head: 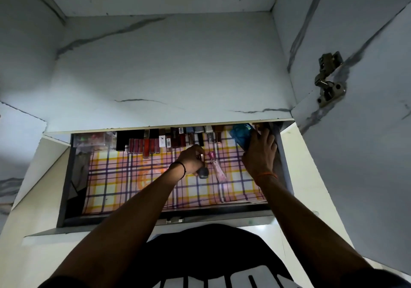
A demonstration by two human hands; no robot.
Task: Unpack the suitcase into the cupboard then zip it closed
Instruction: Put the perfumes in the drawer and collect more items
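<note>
A cupboard drawer [66, 176] is pulled out below a marbled shelf, lined with checked paper [124, 181]. My left hand [192, 159] is over the liner's middle and grips a small dark-capped cosmetic item [203, 172]. My right hand [260, 152] is at the drawer's back right corner and holds a blue packet [241, 135] against the side wall. A pink tube [219, 170] lies on the liner between my hands. The suitcase is out of view.
A row of lipsticks and small bottles [169, 140] lines the drawer's back. A clear plastic box [93, 139] sits in the back left corner. The cupboard door with its metal hinge [329, 81] stands open on the right.
</note>
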